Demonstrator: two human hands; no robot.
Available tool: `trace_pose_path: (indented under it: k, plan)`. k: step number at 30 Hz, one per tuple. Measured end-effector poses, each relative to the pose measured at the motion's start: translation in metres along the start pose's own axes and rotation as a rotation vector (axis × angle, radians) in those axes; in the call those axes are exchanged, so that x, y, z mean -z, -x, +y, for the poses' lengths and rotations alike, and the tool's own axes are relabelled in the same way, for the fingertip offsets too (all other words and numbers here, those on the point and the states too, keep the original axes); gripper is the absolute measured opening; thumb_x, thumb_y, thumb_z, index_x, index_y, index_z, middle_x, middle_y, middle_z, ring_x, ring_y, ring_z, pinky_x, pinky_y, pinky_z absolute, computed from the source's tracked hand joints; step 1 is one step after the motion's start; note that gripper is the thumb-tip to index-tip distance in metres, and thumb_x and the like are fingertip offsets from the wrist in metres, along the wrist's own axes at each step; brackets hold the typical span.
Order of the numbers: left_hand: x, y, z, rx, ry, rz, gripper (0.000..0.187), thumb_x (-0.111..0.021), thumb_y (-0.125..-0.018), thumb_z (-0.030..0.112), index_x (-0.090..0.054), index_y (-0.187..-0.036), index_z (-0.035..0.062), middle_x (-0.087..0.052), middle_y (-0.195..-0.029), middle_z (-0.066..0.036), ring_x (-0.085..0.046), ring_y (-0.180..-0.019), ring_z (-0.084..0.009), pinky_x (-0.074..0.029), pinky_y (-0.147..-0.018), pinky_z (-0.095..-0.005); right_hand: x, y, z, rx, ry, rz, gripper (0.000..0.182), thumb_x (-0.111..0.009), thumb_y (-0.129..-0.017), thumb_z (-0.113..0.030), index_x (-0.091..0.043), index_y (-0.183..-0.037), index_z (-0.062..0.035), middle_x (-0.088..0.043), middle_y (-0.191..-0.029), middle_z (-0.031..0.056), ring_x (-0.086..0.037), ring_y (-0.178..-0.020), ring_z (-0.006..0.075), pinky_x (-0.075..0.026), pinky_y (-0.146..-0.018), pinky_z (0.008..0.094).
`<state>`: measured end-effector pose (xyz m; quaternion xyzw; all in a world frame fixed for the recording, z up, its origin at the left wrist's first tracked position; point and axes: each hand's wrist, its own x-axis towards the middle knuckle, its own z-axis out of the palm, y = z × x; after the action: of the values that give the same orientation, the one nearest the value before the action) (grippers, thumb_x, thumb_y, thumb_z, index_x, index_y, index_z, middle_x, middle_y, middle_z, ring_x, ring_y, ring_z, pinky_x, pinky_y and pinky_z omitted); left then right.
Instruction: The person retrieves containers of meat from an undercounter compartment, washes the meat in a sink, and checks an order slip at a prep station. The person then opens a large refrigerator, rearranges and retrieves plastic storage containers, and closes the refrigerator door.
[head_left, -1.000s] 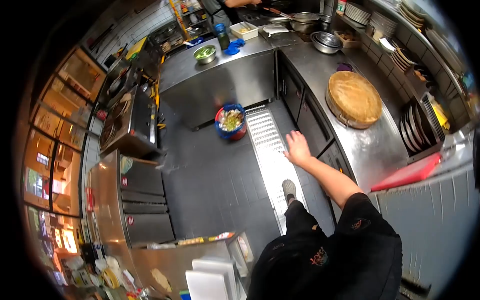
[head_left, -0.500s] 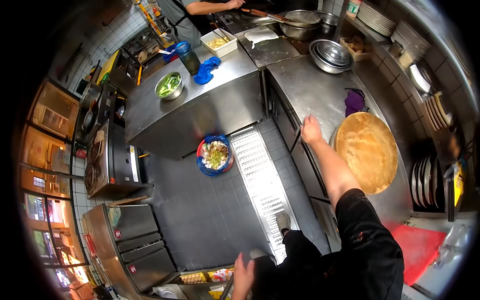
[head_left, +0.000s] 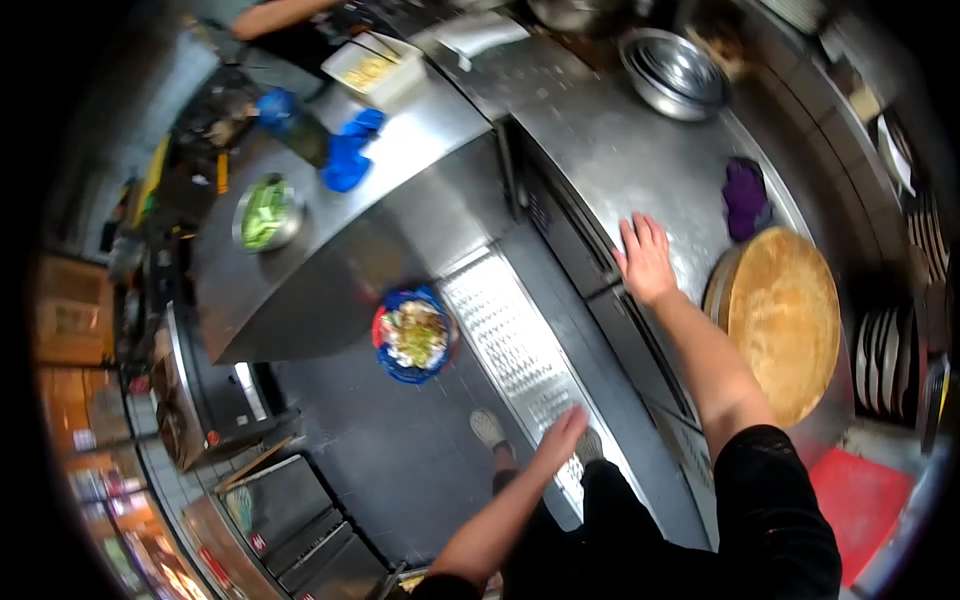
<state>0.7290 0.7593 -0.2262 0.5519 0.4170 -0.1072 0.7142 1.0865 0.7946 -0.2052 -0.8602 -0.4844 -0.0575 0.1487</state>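
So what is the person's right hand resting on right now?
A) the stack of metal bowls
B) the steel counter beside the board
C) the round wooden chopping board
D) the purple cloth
B: the right hand lies flat with fingers spread on the steel counter, apart from the round wooden chopping board and the purple cloth.

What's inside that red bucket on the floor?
The red bucket has a blue bag liner and is filled with mixed food scraps, greenish and pale. Whatever lies beneath that top layer is covered.

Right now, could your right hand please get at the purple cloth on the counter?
Probably yes: the right hand lies flat on the steel counter, empty, with bare surface between it and the purple cloth.
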Motion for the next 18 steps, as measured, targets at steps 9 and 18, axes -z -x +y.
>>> trace_pose_path:
  k: [9,18]
  plan:
    - [-0.078,-0.232,0.152,0.086,1.258,-0.398,0.091,-0.030,-0.094,0.075,-0.026,-0.154,0.0062,-0.032,-0.158,-0.010,-0.032,-0.144,-0.0265,-0.022,-0.117,-0.0415,0.024,-0.026,-0.007,0.030,0.048,0.068,0.054,-0.067,-0.089,-0.026,-0.051,-0.136,-0.0047,-0.047,-0.141,0.0221,-0.041,-0.132,0.0416,-0.032,-0.113,0.0522]
    - [0.034,-0.121,0.043,0.410,1.385,-0.298,0.070,-0.058,-0.089,0.063,-0.056,-0.126,0.0040,-0.064,-0.123,-0.012,-0.058,-0.117,-0.0307,-0.042,-0.105,-0.0481,0.035,-0.035,-0.005,0.031,0.060,0.032,0.057,-0.069,-0.086,-0.019,-0.049,-0.136,-0.0014,-0.042,-0.144,0.0229,-0.037,-0.136,0.0422,-0.028,-0.115,0.0539]
